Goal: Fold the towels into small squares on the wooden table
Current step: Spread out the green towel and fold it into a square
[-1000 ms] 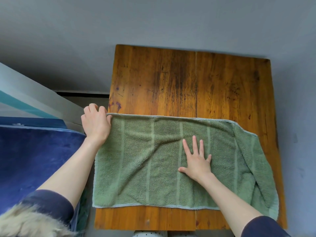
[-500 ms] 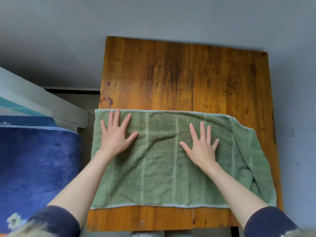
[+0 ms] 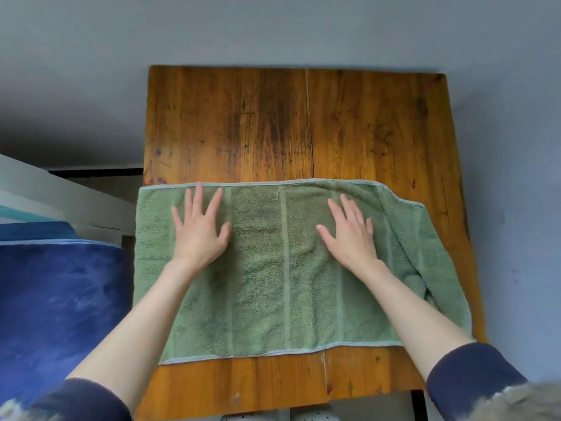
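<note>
Towel [image 3: 285, 268], green terry with paler woven stripes running front to back, lies spread across the near half of the wooden table [image 3: 273, 126]. Its long edges run left to right; a pale hem shows along the far edge and the near edge. Left end overhangs the table's left side slightly. Right end is rumpled: a doubled, creased fold runs diagonally down near the table's right edge, and the far right corner sits lower than the rest of the far hem. A loose thread curls just below the far hem near the middle.

Left hand [image 3: 198, 230] rests palm down on the towel's left portion, fingers straight and spread, fingertips close to the far hem. Holds nothing; flat contact only.

Right hand [image 3: 349, 235] rests palm down on the right-centre portion, fingers straight, angled a little toward the left, thumb out. Also flat, gripping nothing. Hands well apart, a pale stripe between them.

Both forearms bare; dark navy sleeves [image 3: 467, 378] pushed up, visible at the bottom corners. Some pale fuzzy material, blurred, at both bottom corners; cannot tell what it is.

Table top is orange-brown planks with dark staining and a seam down the middle; far half bare wood. Grey wall [image 3: 273, 28] behind it. Blue fabric surface [image 3: 54, 299] to the left, white frame [image 3: 60, 196] beyond it.
</note>
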